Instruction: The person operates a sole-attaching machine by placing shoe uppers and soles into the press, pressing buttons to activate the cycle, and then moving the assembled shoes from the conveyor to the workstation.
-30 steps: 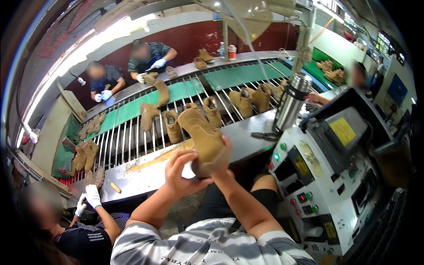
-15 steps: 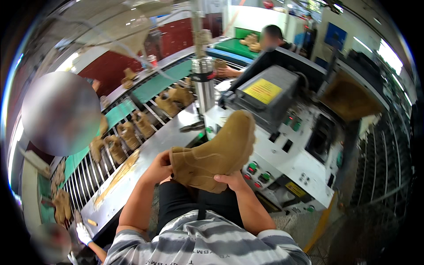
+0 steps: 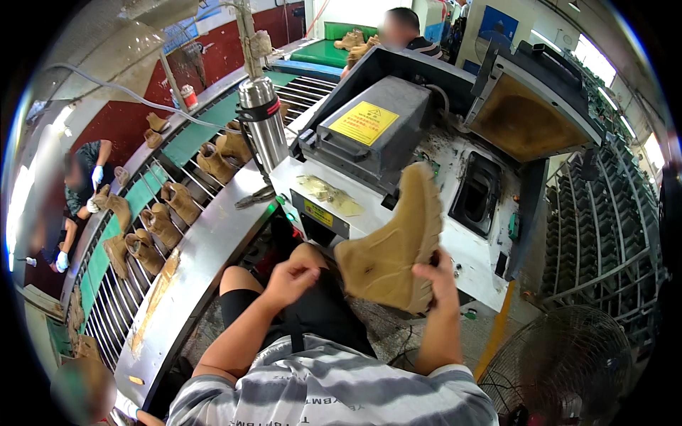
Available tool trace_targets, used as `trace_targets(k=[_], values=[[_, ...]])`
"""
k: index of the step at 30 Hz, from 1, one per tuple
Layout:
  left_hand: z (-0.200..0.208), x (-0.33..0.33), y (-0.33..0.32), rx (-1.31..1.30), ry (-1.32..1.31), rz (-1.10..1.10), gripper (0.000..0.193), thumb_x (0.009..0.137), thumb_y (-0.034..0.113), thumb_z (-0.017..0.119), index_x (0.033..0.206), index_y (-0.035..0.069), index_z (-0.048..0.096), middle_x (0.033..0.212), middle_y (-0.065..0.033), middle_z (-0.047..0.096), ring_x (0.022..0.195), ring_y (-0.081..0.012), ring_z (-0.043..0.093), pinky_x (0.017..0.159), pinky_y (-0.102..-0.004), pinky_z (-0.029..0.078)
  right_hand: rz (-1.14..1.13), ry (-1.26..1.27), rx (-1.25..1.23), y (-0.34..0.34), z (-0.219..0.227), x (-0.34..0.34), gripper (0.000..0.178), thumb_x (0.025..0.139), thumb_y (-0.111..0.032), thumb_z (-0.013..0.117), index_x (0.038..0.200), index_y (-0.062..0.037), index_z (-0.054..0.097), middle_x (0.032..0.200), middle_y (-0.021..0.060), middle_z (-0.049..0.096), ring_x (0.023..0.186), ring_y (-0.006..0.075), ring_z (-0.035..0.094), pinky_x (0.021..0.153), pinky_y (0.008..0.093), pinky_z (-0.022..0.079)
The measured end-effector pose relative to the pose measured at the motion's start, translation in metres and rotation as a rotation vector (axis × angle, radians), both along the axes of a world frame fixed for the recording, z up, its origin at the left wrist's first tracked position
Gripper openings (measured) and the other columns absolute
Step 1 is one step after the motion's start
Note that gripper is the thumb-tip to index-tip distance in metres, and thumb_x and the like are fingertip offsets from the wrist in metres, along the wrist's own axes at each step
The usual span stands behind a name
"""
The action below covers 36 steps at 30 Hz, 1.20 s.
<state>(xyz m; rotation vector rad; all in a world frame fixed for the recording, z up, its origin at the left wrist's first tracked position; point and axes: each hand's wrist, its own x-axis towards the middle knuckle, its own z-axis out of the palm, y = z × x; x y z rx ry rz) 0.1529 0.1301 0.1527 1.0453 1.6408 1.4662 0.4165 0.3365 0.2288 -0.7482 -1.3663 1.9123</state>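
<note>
We're calling this a boot-handling step: right hand (image 3: pixel 442 280) gripping the tan boot (image 3: pixel 383 252) by its sole, before the white machine (image 3: pixel 472 248); left hand (image 3: pixel 290 282) curled, seemingly empty. Next move likely needs a steady hold.

We see matt, suede-like tan material on the boot (image 3: pixel 380 263), with a rough, ridged sole. The flask (image 3: pixel 268 138) looks like glossy, brushed metal, and we find a smooth, shiny metal bench edge (image 3: pixel 202 259) beside bright metal rollers (image 3: pixel 106 323). The grey housing (image 3: pixel 391 99) looks dull and scuffed; our striped shirt (image 3: pixel 334 387) is soft, matt cloth, and the fan guard (image 3: pixel 568 348) thin metal wire.
</note>
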Motion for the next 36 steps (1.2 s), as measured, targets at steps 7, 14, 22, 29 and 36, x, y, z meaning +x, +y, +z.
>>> trace_targets(k=[7,14,22,29,36], values=[[-0.077,-0.079,-0.068,-0.216,0.693,0.719,0.008,0.085,0.009,0.066,0.087,0.001,0.065,0.072,-0.007,0.064,0.067,-0.0141,0.061,0.064,-0.0266,0.049,-0.663,-0.479,0.486,0.145,0.04,0.065,0.108,0.063,-0.023,0.083,0.151,-0.005,0.022,0.139,0.0201,0.045,0.121,0.0298,0.05,0.1,0.037,0.039],[-0.151,-0.118,-0.089,-0.252,0.436,0.729,0.013,0.085,0.013,0.063,0.082,0.001,0.065,0.067,-0.0097,0.063,0.062,-0.0183,0.061,0.062,-0.031,0.049,-0.729,-1.039,0.465,0.29,0.069,0.052,0.112,0.064,-0.041,0.078,0.153,-0.0115,0.017,0.151,0.0183,0.032,0.133,0.0373,0.039,0.105,0.0451,0.037],[-0.138,-0.122,-0.087,-0.256,0.395,0.701,0.013,0.084,0.013,0.063,0.083,0.001,0.065,0.066,-0.0111,0.063,0.06,-0.0188,0.062,0.06,-0.0308,0.048,-0.631,-1.45,0.336,0.334,0.028,0.005,0.117,0.059,-0.042,0.077,0.152,-0.0046,0.015,0.149,0.0205,0.035,0.131,0.0344,0.043,0.105,0.0429,0.039],[-0.148,-0.122,-0.085,-0.217,0.365,0.747,0.012,0.084,0.013,0.064,0.081,0.001,0.065,0.066,-0.0105,0.063,0.06,-0.0186,0.062,0.059,-0.0307,0.049,-0.574,-1.555,0.428,0.308,-0.007,-0.008,0.092,0.072,-0.053,0.065,0.146,-0.0082,0.034,0.142,0.0196,0.045,0.13,0.0343,0.045,0.105,0.0454,0.037],[-0.142,-0.114,-0.071,-0.405,0.525,0.676,0.016,0.082,0.022,0.064,0.08,0.006,0.067,0.066,-0.0122,0.065,0.062,-0.0276,0.064,0.06,-0.0383,0.05,-0.528,-1.562,0.501,0.263,-0.004,0.001,0.067,0.094,-0.056,0.037,0.145,-0.0137,0.039,0.142,0.0165,0.046,0.132,0.0357,0.042,0.108,0.0464,0.033]])
